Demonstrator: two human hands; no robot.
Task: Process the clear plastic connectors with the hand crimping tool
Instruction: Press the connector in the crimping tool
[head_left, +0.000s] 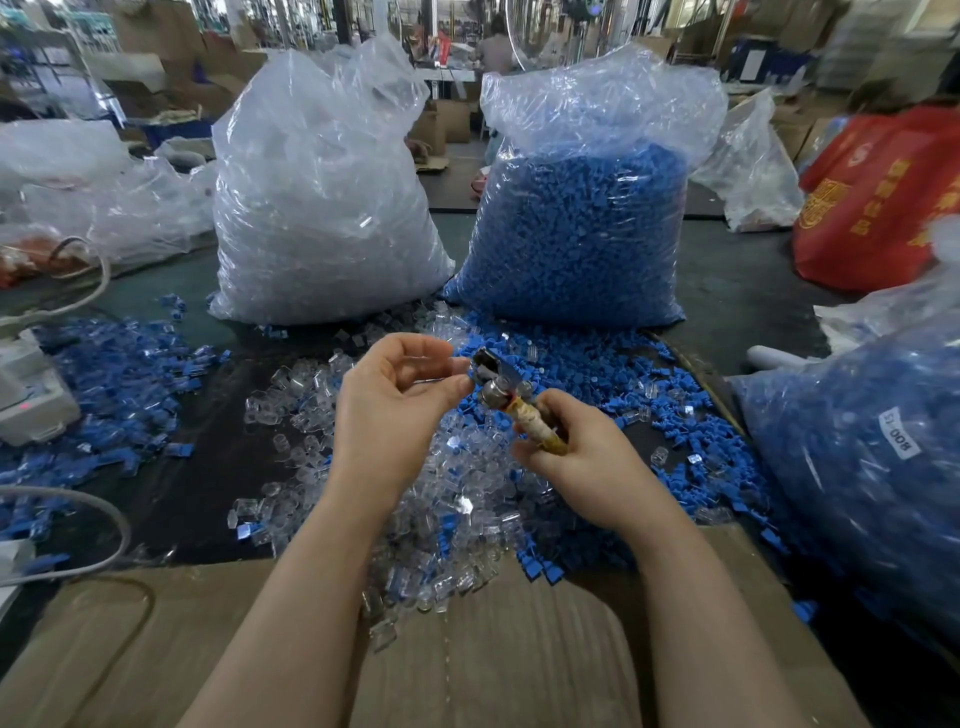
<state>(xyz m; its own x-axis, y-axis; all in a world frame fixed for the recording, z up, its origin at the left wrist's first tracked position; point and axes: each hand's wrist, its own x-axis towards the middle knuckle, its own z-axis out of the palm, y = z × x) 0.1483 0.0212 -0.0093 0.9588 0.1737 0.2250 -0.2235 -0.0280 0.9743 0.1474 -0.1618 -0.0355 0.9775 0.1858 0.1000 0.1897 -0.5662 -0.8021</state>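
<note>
Reaching in from seven o'clock, my left hand (387, 402) has its fingers loosely curled, thumb and forefinger tips touching the metal head of the crimping tool (501, 384); whether they pinch a part there I cannot tell. At centre, clear connectors (447, 499) lie heaped on the tabletop (197, 467) beneath both hands. From five o'clock, my right hand (582, 460) is clenched round the tool's taped handle.

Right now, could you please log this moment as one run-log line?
right hand: grips crimping tool handle | left hand: fingers at tool head | loose clear connectors: piled on table beneath
</note>
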